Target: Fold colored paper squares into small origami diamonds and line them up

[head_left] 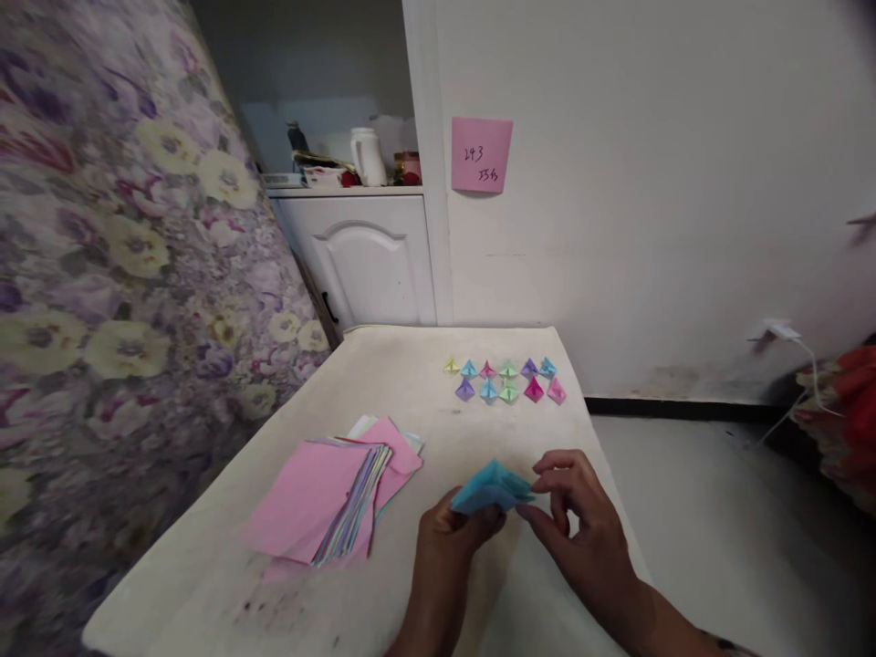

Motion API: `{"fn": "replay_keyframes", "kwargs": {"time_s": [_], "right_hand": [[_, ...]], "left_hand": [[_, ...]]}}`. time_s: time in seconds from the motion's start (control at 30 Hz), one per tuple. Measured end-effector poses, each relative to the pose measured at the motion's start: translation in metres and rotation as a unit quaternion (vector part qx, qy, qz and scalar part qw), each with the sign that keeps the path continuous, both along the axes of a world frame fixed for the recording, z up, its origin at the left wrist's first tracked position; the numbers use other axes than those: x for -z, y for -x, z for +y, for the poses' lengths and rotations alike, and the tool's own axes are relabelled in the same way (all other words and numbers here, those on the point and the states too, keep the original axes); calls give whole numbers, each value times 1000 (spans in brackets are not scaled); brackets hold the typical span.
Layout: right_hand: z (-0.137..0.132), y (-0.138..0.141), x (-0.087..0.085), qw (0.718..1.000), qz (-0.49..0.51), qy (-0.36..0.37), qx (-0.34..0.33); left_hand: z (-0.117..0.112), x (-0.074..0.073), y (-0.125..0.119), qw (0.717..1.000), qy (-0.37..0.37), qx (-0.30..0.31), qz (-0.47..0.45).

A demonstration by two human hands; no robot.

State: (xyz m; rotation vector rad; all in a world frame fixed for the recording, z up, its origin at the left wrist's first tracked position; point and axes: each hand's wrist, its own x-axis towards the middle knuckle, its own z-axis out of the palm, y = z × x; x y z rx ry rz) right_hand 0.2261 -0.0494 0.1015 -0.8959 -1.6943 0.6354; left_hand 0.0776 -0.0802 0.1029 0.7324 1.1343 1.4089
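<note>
A piece of blue folded paper (490, 486) is held up over the near part of the table. My left hand (448, 538) grips its lower left side, with the thumb in front and the other fingers mostly hidden behind the paper. At the paper's right corner, the thumb and forefinger of my right hand (581, 516) close on the edge, the remaining fingers curled. To the left lies a stack of coloured paper sheets (307, 502), pink on top. Farther back, small folded paper pieces (508, 391) in several colours stand in two rows.
The cream-covered table (397, 383) reaches the white wall. A floral curtain (157, 301) hangs along the left. Behind is a cabinet (370, 255) with a white jug (368, 157) on its shelf. A pink note (481, 155) is on the wall. A white cable (814, 365) hangs at right.
</note>
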Motion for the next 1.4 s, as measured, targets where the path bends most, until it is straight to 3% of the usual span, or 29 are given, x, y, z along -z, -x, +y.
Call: {"fn": "replay_keyframes", "kwargs": {"time_s": [0.3, 0.63, 1.0, 1.23, 1.4], "right_hand": [[1, -1, -3, 999, -44, 11, -19], [1, -3, -6, 998, -51, -33, 24], [9, 0, -5, 996, -66, 63, 8], [10, -1, 2, 997, -73, -40, 4], [8, 1, -2, 997, -49, 41, -43]], "left_hand": [[1, -8, -3, 1000, -1, 1, 16], [2, 0, -5, 1000, -5, 7, 23], [3, 4, -12, 999, 39, 10, -14], [5, 7, -8, 994, 83, 47, -52], [4, 5, -6, 995, 72, 55, -47]]}}
